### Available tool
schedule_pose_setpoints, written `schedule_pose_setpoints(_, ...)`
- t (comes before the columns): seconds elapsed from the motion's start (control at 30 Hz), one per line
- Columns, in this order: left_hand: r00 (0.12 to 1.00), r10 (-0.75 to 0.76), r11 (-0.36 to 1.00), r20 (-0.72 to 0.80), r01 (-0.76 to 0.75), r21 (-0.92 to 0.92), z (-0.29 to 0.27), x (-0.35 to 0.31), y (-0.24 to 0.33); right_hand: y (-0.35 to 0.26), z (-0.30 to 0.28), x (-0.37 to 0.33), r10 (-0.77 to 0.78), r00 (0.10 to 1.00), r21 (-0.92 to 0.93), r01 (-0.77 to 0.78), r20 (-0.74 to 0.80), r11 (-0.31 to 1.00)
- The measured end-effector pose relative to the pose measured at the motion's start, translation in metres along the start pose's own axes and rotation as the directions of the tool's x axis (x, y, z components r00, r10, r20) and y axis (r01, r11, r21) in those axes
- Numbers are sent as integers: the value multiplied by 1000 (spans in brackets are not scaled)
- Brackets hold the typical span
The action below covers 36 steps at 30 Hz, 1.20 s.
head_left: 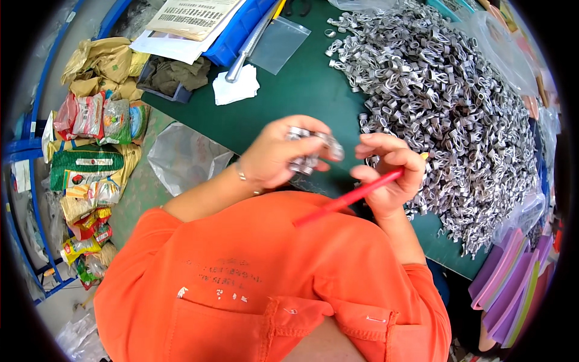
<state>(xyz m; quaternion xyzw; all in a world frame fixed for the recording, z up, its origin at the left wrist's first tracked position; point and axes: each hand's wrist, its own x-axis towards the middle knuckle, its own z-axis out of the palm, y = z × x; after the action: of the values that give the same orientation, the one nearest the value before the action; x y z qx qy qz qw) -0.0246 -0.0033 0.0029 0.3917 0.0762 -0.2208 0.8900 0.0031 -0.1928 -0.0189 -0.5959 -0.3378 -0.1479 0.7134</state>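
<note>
My left hand (272, 151) is closed around several small silver metal loop-shaped pieces (304, 164), some of them poking out between the fingers. Just to its right, my right hand (395, 181) grips a slim red stick (353, 198) with a yellow end, slanting down to the left in front of the orange top. Its thumb and forefinger are a little apart; whether a small piece sits between them I cannot make out. Beside that hand, a big heap of similar metal pieces (440, 102) covers the right of the green table (307, 99).
A blue tray (247, 30) with papers (193, 18) lies at the far left, near a screwdriver-like tool (247, 51) on white paper pieces (238, 87). A clear plastic bag (187, 158) hangs at the table's left edge. Purple foam sheets (512, 289) stand at right.
</note>
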Motion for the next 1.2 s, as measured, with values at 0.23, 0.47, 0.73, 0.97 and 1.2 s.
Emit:
schedule_pose_setpoints(0.23,914,294,955,-279,-270,122,-153,-113,58,0,-16,10,120,882,141,-62,-455,988)
schedule_pose_setpoints(0.47,712,-17,927,-702,273,255,-229,-125,2,0,-11,9,172,848,157,-106,-502,982)
schedule_pose_setpoints(0.73,842,-147,119,-518,535,836,-160,-81,34,-2,-14,9,156,857,136,-102,-491,985)
schedule_pose_setpoints(0.97,919,208,92,335,-360,929,-7,25,37,-13,-22,4,250,886,226,-171,-390,959)
schedule_pose_setpoints(1.2,783,379,-32,493,-522,852,18,100,-29,-10,-18,8,240,831,192,-163,-502,968)
